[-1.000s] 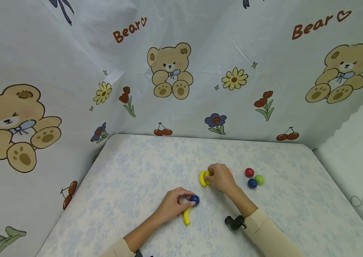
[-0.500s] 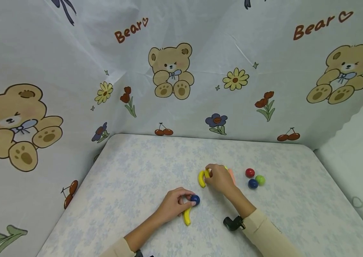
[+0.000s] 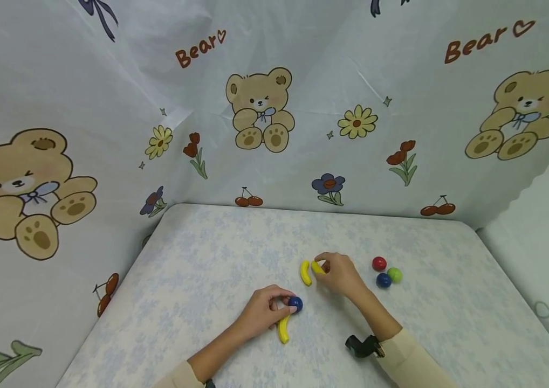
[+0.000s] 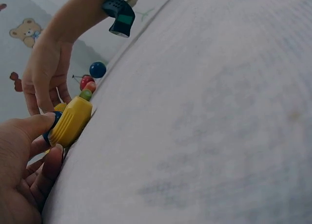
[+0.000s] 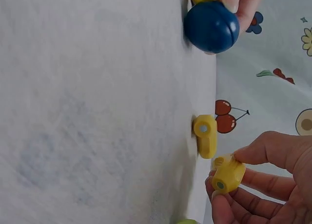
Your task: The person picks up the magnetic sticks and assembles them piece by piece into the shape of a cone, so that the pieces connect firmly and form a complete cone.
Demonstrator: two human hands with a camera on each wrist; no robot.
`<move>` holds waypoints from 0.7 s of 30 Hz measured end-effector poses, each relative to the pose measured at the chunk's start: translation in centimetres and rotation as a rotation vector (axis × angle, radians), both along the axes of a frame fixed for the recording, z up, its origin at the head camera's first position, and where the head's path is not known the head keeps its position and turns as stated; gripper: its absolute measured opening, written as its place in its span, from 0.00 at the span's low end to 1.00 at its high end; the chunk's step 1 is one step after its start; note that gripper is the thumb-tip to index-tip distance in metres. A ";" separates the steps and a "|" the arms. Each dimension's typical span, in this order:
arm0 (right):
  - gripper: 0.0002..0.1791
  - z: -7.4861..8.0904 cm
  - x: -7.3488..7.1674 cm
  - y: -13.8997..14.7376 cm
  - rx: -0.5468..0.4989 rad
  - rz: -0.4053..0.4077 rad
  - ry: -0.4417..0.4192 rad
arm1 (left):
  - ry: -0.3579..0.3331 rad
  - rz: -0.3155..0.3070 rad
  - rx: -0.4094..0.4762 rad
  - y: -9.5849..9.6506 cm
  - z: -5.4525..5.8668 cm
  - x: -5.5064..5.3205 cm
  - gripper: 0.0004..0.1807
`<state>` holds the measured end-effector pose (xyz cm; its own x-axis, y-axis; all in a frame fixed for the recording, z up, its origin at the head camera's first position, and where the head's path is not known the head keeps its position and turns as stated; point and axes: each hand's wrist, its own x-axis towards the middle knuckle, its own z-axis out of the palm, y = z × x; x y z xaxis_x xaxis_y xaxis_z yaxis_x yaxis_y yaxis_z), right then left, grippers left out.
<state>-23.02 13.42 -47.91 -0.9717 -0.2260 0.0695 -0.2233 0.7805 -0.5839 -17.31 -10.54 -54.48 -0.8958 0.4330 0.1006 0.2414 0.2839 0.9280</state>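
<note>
My left hand (image 3: 263, 308) pinches a dark blue ball (image 3: 295, 304) between thumb and fingers, low over the table. A yellow toy banana (image 3: 282, 330) lies just below that ball in the head view, beside the hand. My right hand (image 3: 340, 274) holds another yellow toy banana (image 5: 228, 174) by its end, between thumb and fingertips. To its left a third toy banana (image 3: 306, 272) lies on the table, a small gap between the two. In the left wrist view the nearest banana (image 4: 73, 119) partly covers the blue ball.
Right of my right hand, a red ball (image 3: 378, 263), a second blue ball (image 3: 384, 280) and a light green ball (image 3: 394, 275) sit close together on the pale patterned table (image 3: 216, 242). A bear-print cloth (image 3: 260, 172) hangs behind the table's far edge.
My right hand has shifted slightly right, tilting its banana and drawing it away from the lying one. An orange-pink piece behind that hand is now hidden. My left hand has stayed put.
</note>
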 end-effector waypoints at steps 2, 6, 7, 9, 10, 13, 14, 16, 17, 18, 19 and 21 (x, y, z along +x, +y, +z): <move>0.17 0.1 0.5 0.2 -0.038 -0.001 0.002 | 0.001 -0.002 -0.002 0.0 -0.1 -0.1 0.13; 0.16 0.5 1.5 0.8 -0.115 -0.002 0.000 | -0.009 0.002 0.002 0.0 -0.1 -0.2 0.13; 0.16 0.6 1.7 0.9 -0.131 -0.004 -0.006 | -0.014 0.004 0.005 0.0 -0.1 -0.3 0.13; 0.15 0.7 2.3 1.2 -0.166 0.009 -0.019 | -0.023 0.007 0.009 0.0 0.0 -0.3 0.12; 0.15 0.8 2.5 1.3 -0.182 0.015 -0.029 | -0.025 0.006 0.010 -0.1 0.0 -0.2 0.12; 0.15 0.8 3.3 1.6 -0.224 0.033 -0.069 | -0.030 0.003 0.015 -0.1 0.0 -0.2 0.12; 0.15 0.8 3.6 1.6 -0.236 0.040 -0.079 | -0.030 0.001 0.016 -0.1 0.0 -0.2 0.12; 0.15 0.7 3.9 1.7 -0.257 0.048 -0.099 | -0.032 -0.001 0.022 -0.2 0.1 -0.2 0.13; 0.15 0.6 4.1 1.7 -0.270 0.058 -0.113 | -0.033 -0.001 0.023 -0.2 0.2 -0.3 0.13; 0.15 0.6 4.2 1.7 -0.284 0.070 -0.127 | -0.034 -0.001 0.026 -0.3 0.2 -0.3 0.13; 0.16 0.5 4.3 1.7 -0.298 0.085 -0.141 | -0.033 0.001 0.028 -0.4 0.2 -0.4 0.13; 0.16 0.4 4.5 1.7 -0.335 0.120 -0.182 | -0.027 0.006 0.033 -0.4 0.1 -0.4 0.13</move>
